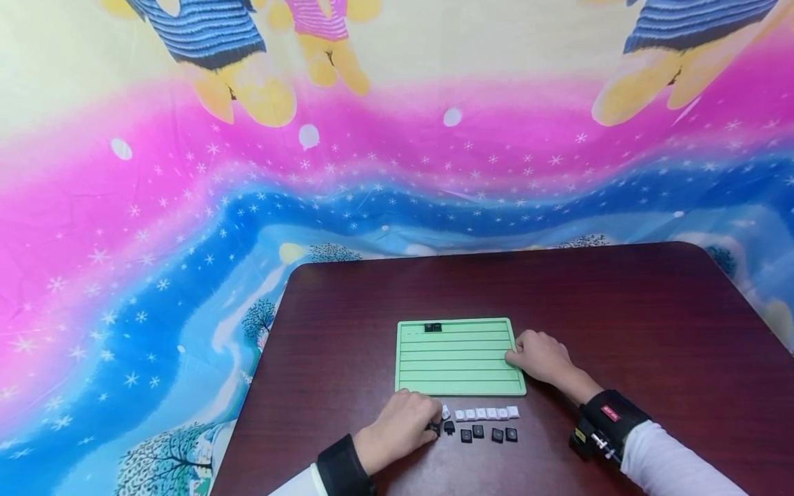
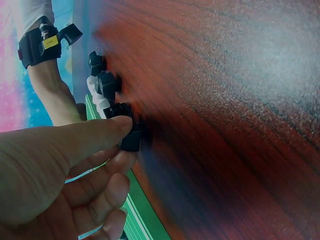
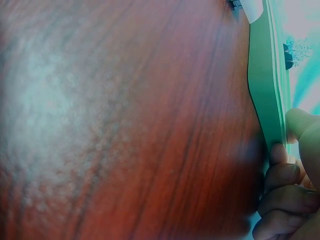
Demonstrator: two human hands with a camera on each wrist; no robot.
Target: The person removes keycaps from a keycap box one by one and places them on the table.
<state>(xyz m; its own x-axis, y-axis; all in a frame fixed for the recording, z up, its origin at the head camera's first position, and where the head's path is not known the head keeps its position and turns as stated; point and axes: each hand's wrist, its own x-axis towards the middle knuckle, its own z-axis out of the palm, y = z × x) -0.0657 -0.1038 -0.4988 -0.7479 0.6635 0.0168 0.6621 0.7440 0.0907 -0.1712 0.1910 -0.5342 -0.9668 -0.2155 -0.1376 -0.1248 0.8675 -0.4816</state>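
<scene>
My left hand (image 1: 404, 421) is low over the table, just in front of the green ridged board (image 1: 459, 362). Between its thumb and fingertip it pinches a black keycap (image 2: 131, 141), seen close in the left wrist view. At the board's right edge my right hand (image 1: 540, 356) grips the rim, thumb on top and fingers against the side (image 3: 282, 172). Two black keycaps (image 1: 433, 327) stand side by side on the top ridge of the board. White keycaps (image 1: 480, 414) form a row in front of the board, with several loose black keycaps (image 1: 477, 431) nearer me.
The dark red wooden table (image 1: 335, 331) extends around the board on all sides. Behind it hangs a colourful printed cloth (image 1: 384, 172). A black wrist strap with a small camera (image 1: 611, 420) is on the right forearm.
</scene>
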